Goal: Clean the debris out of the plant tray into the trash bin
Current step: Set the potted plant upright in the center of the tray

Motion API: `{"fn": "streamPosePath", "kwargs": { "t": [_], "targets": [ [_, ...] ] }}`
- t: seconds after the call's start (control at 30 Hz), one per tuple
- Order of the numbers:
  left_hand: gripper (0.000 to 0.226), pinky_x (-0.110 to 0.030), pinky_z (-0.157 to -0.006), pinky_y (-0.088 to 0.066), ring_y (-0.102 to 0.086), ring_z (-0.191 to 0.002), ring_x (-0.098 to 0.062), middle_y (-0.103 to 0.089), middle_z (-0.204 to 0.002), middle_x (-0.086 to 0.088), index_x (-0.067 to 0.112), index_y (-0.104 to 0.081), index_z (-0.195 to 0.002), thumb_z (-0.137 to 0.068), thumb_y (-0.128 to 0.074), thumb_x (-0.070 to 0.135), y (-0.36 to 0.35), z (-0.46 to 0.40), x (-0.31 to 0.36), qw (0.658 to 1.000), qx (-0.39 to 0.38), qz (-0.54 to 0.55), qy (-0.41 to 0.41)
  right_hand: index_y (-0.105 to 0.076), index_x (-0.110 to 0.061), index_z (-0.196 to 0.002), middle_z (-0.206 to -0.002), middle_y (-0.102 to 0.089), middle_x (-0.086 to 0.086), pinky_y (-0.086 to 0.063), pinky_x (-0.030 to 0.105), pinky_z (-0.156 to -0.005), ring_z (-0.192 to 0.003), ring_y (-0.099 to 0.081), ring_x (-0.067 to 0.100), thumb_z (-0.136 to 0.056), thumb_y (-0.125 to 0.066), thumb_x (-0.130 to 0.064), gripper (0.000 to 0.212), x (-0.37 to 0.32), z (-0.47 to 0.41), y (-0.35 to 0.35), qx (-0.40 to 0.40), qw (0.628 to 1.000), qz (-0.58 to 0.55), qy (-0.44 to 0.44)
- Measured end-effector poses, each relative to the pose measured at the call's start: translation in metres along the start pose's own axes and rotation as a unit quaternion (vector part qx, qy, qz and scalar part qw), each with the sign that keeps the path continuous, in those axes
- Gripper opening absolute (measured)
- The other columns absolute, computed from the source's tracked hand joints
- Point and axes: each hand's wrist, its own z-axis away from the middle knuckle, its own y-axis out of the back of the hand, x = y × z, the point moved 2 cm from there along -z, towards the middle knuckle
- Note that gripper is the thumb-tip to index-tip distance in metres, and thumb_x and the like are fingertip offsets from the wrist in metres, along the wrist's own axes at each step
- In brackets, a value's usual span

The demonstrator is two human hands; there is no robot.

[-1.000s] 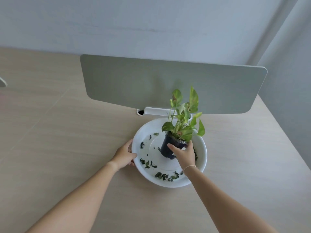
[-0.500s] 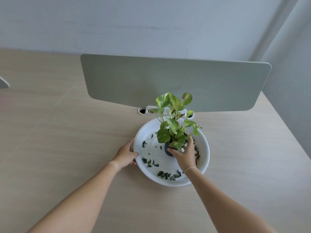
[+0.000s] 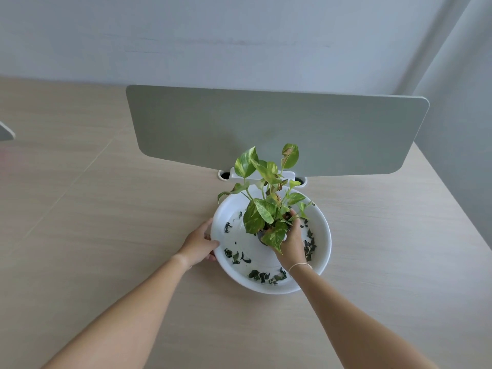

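A person's right hand grips the potted plant inside the debris-strewn white tray while the left hand clasps its rim (no bin visible); a tilted pot could spill soil.

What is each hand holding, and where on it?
Right hand grips the plant pot by its side; left hand holds the white tray at its left rim.
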Motion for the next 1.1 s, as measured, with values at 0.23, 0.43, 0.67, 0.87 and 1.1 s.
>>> {"fn": "streamPosePath", "kwargs": {
  "t": [0.23, 0.43, 0.67, 0.87, 1.1],
  "targets": [
    [0.070, -0.022, -0.051, -0.054, -0.063, -0.071, -0.017, -0.061, -0.088, -0.004, 0.026, -0.026, -0.148, -0.089, -0.053, 0.002, 0.001, 0.001, 0.001, 1.000, 0.007, -0.014, 0.006, -0.012, -0.033, -0.148, -0.143, -0.045, 0.002, -0.042, 0.016, -0.080, -0.120, -0.053, 0.019, -0.080, -0.067, -0.002, 0.092, 0.000, 0.000, 0.005, -0.014, 0.999, 0.028, -0.019],
    [0.061, -0.026, -0.068, -0.052, -0.060, -0.086, -0.019, -0.061, -0.100, -0.003, 0.021, -0.039, -0.143, -0.085, -0.053, 0.005, -0.001, 0.008, 0.003, 0.996, 0.047, -0.072, -0.014, -0.007, -0.026, -0.152, -0.147, -0.038, 0.010, -0.044, 0.030, -0.091, -0.132, -0.043, 0.025, -0.080, -0.069, -0.018, 0.095, -0.001, 0.010, 0.021, -0.025, 0.996, 0.054, -0.059],
    [0.040, -0.027, -0.098, -0.039, -0.049, -0.121, -0.025, -0.042, -0.133, -0.010, 0.010, -0.054, -0.129, -0.089, -0.048, 0.008, -0.008, 0.023, 0.009, 0.968, 0.092, -0.229, -0.056, -0.029, -0.017, -0.147, -0.142, -0.044, 0.009, -0.046, 0.023, -0.084, -0.123, -0.051, 0.020, -0.086, -0.062, -0.023, 0.070, -0.002, 0.024, 0.038, -0.059, 0.980, 0.182, -0.056],
    [0.038, -0.033, -0.105, -0.041, -0.043, -0.127, -0.026, -0.050, -0.130, -0.009, 0.010, -0.059, -0.127, -0.093, -0.042, 0.012, -0.020, 0.027, 0.017, 0.930, 0.066, -0.350, -0.093, -0.046, -0.017, -0.136, -0.138, -0.047, 0.005, -0.047, 0.030, -0.096, -0.121, -0.052, 0.021, -0.089, -0.051, -0.012, 0.048, -0.004, 0.030, 0.052, -0.096, 0.944, 0.314, -0.034],
    [0.038, -0.034, -0.089, -0.050, -0.055, -0.109, -0.031, -0.057, -0.120, -0.014, 0.004, -0.062, -0.117, -0.087, -0.039, 0.009, -0.036, 0.023, 0.021, 0.896, 0.004, -0.433, -0.096, -0.056, -0.016, -0.127, -0.133, -0.049, 0.005, -0.045, 0.029, -0.098, -0.121, -0.051, 0.022, -0.090, -0.043, -0.004, 0.041, -0.003, 0.033, 0.053, -0.136, 0.916, 0.377, 0.002]
  ]
}}
